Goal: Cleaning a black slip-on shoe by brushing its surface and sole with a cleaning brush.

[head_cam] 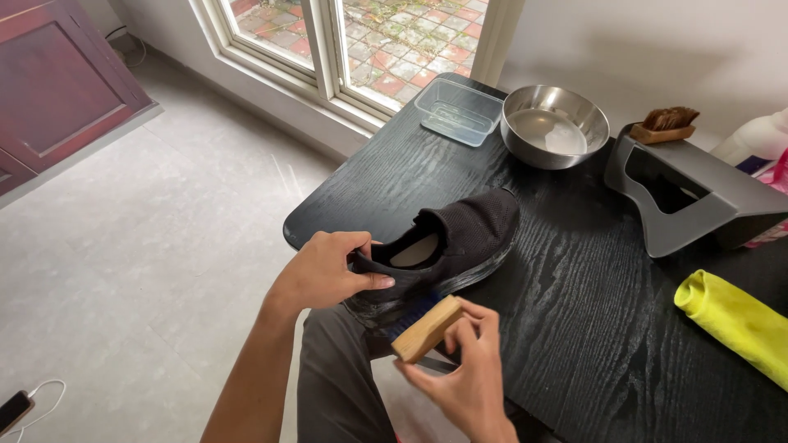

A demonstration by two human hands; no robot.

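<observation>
I saw the knit black shoe (447,246) at the table's (574,312) near edge, toe toward the steel bowl (555,125) — left hand (324,271) pinching its heel, right hand (460,369) clamped on a wooden brush (425,328).

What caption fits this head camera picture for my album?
Left hand grips the heel of a black knit slip-on shoe on a black wooden table while right hand presses a blue-bristled wooden brush against its sole.
</observation>
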